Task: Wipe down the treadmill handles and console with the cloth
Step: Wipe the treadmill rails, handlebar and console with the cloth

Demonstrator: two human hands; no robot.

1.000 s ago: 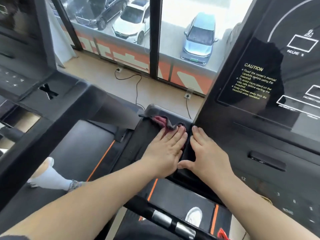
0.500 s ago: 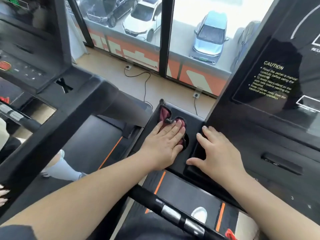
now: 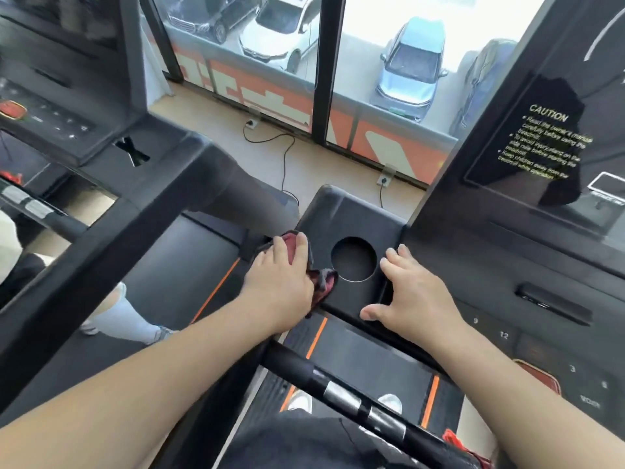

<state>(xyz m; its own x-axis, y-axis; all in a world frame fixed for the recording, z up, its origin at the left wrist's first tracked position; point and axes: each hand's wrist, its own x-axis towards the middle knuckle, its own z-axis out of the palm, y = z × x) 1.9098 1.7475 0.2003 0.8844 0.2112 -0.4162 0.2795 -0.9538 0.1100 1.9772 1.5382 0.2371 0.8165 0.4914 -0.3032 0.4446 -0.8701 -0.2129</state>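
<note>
Pressing the cloth [image 3: 324, 282] flat under my left hand [image 3: 280, 279], I work it against the left rim of the cup-holder tray [image 3: 355, 211] that juts out from the console [image 3: 507, 252]. My fingers lie spread over the fabric rather than bunching it, I judge because a flat palm covers more surface and lets the rag follow the edge. My right hand [image 3: 412, 292] holds nothing: its fingers are splayed and rest on the tray's right side, just beside the round cup hole [image 3: 353, 258], most likely to brace me as I lean in. The hole sits between my two hands. The handle bar [image 3: 338, 389] with its silver grip sensors runs below my forearms, touched by neither hand, and I cannot say whether it has had its wipe. Most of the cloth is buried under my palm; only a red fold by my fingertips and a dark-edged corner near the hole show. The hole's bottom is black and unreadable, the console is cut off at the right edge, its keypad numbers are only partly legible, and I cannot tell what the red scrap [image 3: 453, 438] near the bar's lower end is.
</note>
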